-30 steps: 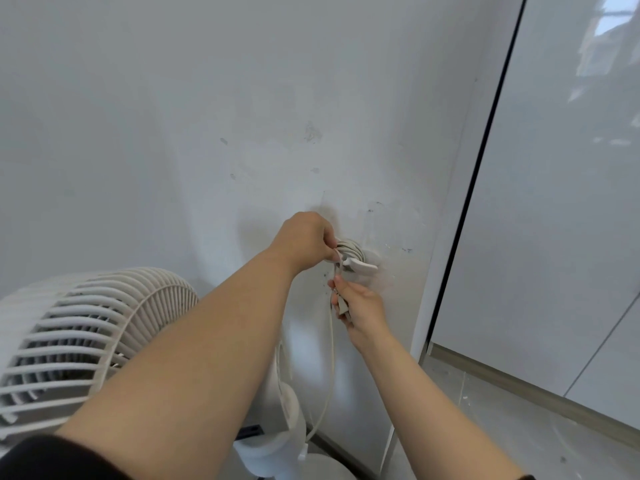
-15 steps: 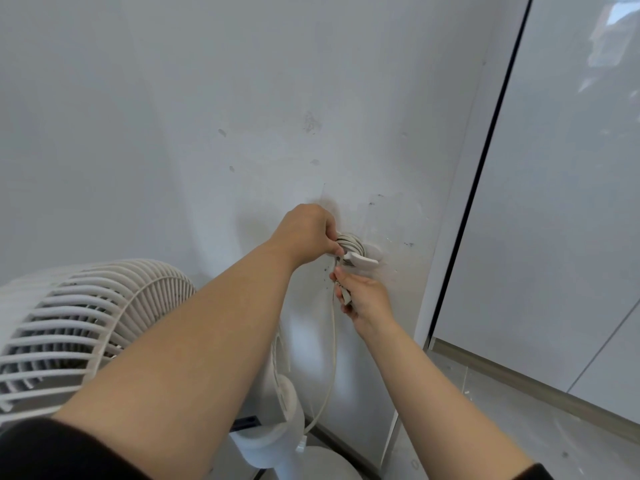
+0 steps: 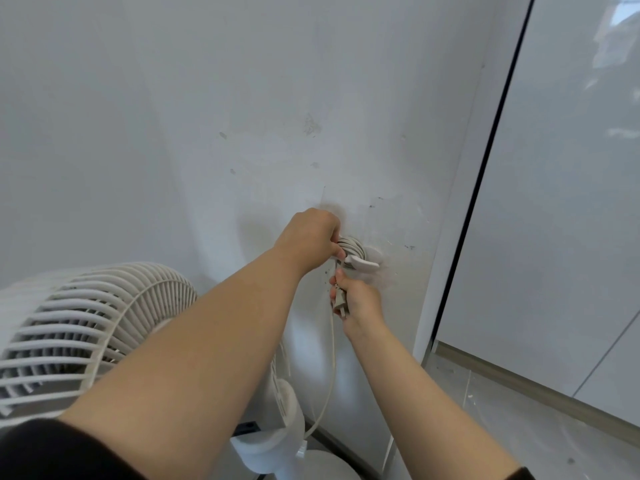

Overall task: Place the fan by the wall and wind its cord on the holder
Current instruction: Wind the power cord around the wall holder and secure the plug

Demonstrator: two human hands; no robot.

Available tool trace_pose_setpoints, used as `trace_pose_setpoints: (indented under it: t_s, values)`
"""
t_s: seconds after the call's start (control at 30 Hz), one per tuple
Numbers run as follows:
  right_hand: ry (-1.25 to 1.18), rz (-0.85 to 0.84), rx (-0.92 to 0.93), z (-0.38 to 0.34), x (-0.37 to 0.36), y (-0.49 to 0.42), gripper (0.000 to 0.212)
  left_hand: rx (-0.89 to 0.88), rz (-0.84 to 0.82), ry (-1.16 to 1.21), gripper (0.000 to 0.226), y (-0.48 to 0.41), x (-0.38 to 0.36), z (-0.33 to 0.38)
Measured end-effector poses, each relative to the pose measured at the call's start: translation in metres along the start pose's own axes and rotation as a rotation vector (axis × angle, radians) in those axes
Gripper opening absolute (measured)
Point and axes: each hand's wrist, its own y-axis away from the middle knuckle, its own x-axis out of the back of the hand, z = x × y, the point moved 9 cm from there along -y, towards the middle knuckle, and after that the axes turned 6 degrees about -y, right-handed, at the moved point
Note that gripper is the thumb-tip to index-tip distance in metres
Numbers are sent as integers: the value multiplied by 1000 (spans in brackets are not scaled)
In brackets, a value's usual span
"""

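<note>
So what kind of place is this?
Probably a room in a home: a white fan stands by a scuffed painted wall, its cord wound on a holder, with a glossy floor beside.

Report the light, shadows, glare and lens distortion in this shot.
Head view: soft, even light, sharp focus; the left hand throws a faint shadow on the white painted wall; window glare on the glossy white panel at right; wide-angle distortion bows the black vertical seam and stretches the white slatted fan grille.
</note>
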Motion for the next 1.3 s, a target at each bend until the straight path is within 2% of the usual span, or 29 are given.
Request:
trace_pose_setpoints:
  t_s: [0.1, 0.23, 0.33, 0.5, 0.7, 0.83, 0.9, 0.97, 1.23, 1.3]
  values:
    - [-35, 62, 35, -8, 3, -1, 25, -6, -3, -39, 23, 2, 0, 3]
    - [66, 155, 114, -20, 9, 2, 28, -8, -9, -81, 25, 3, 1, 6]
    - [49, 215, 154, -22, 10, 7, 30, 2, -9, -79, 27, 2, 1, 5]
    - [35, 292, 243, -24, 13, 15, 34, -2, -30, -66, 20, 5, 1, 3]
    - [24, 215, 108, -9, 7, 5, 34, -17, -7, -137, 18, 5, 2, 9]
    - [47, 223, 55, -6, 4, 1, 37, -15, 29, -213, 9, 4, 0, 11]
    - [31, 226, 37, -4, 2, 2, 39, -12, 34, -259, 23, 4, -3, 12]
    - [27, 228, 47, -4, 1, 2, 42, -19, 34, -281, 30, 5, -6, 14]
    - [18, 337, 128, -9, 12, 17, 44, 15, 35, -303, 6, 14, -2, 21]
    - [10, 327, 142, -6, 14, 19, 42, 3, 27, -350, 13, 14, 0, 26]
